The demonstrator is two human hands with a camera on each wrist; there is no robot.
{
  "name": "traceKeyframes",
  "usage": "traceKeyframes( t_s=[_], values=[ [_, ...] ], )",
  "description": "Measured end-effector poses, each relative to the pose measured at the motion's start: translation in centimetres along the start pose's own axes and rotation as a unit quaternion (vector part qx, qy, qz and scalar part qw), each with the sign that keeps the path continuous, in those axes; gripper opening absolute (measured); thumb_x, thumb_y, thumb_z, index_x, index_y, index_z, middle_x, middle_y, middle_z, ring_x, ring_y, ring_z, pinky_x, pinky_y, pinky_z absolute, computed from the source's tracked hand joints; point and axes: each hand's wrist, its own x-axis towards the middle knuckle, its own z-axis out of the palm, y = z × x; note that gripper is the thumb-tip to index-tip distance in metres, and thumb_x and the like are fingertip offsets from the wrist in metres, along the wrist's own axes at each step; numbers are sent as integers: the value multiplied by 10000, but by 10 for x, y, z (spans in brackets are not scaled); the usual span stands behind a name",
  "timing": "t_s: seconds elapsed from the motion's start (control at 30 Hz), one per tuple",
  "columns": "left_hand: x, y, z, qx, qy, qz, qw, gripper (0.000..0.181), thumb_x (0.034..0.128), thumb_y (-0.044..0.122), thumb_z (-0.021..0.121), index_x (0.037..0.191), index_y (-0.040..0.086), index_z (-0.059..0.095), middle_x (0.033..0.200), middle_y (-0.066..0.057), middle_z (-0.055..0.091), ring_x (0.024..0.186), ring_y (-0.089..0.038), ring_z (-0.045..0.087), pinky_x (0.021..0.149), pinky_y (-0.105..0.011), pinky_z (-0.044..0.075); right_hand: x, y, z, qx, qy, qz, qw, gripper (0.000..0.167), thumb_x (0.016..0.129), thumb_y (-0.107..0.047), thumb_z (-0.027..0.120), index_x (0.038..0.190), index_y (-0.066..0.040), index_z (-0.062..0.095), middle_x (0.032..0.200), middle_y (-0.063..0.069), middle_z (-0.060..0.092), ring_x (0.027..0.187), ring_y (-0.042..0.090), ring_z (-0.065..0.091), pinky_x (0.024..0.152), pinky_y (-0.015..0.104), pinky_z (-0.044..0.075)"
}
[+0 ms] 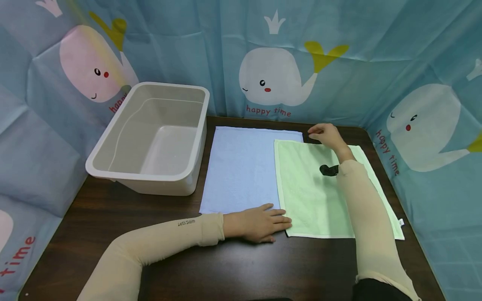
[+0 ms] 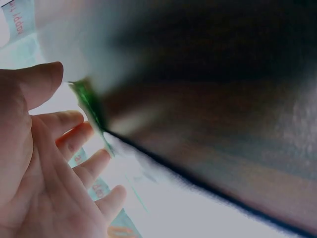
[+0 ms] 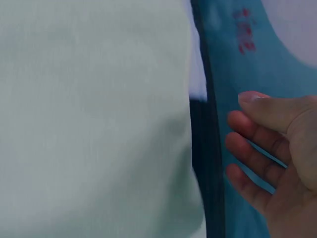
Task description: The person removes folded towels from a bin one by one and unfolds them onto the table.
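Note:
A light green cloth point(image 1: 308, 188) lies spread on the table, overlapping the right part of a pale blue cloth point(image 1: 241, 167). My left hand point(image 1: 260, 223) rests at the green cloth's near left corner with its fingers straight and spread. In the left wrist view, a green edge point(image 2: 89, 101) shows beside the fingertips. Beyond the green cloth's far edge is my right hand point(image 1: 326, 136), its fingers loosely bent. The right wrist view shows nothing between the thumb and fingers of that hand point(image 3: 277, 148), which is apart from the green cloth point(image 3: 99, 109).
A large grey plastic bin point(image 1: 196, 138) stands at the left, with nothing visible inside. Blue curtain point(image 1: 211, 50) with whale prints encloses the back and sides of the dark wooden table point(image 1: 301, 267). A small black object point(image 1: 329, 170) sits at my right wrist.

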Motion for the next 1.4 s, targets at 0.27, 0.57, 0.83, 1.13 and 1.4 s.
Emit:
traceKeyframes(
  t_s=[0.27, 0.57, 0.83, 1.13, 1.4],
  values=[
    [-1, 3, 1, 31, 122, 102, 9999, 597, 1047, 486, 373, 1578, 241, 254, 1631, 110, 291, 1532, -136, 258, 1216, -387, 319, -52, 62, -33, -13, 1100, 890, 9899, 357, 1015, -215, 546, 1275, 19, 621, 1292, 279, 584, 1129, 418, 547, 946, 550, 473],
    [-1, 5, 0, -104, 79, 67, 9999, 586, 1046, 472, 389, 1572, 240, 276, 1623, 107, 312, 1524, -124, 274, 1207, -387, 335, -72, 102, -39, -59, 746, 1575, 9847, 459, 1019, -323, 526, 1346, -7, 587, 1397, 281, 513, 1274, 454, 456, 1049, 586, 394],
    [-1, 7, -3, -123, 89, 53, 9999, 579, 1040, 481, 399, 1560, 240, 309, 1604, 106, 350, 1508, -118, 309, 1196, -373, 348, -74, 117, -49, -449, 319, 1191, 9914, 490, 996, -258, 564, 1415, -8, 514, 1471, 335, 403, 1304, 520, 401, 1063, 657, 358],
    [-1, 8, -7, -78, 31, 61, 9999, 550, 1044, 482, 388, 1544, 255, 344, 1594, 117, 363, 1502, -126, 316, 1204, -384, 334, -79, 107, -53, -902, -7, 974, 9911, 564, 992, -249, 577, 1458, 32, 430, 1491, 386, 308, 1338, 579, 307, 1091, 702, 280],
    [0, 13, -5, 27, 127, 483, 9987, 571, 1046, 489, 374, 1561, 252, 306, 1623, 112, 312, 1518, -120, 287, 1221, -382, 305, -85, 93, -47, -1286, -564, 882, 9862, 662, 999, -338, 558, 1514, 13, 333, 1547, 388, 194, 1440, 578, 140, 1127, 716, 195]
  ],
)
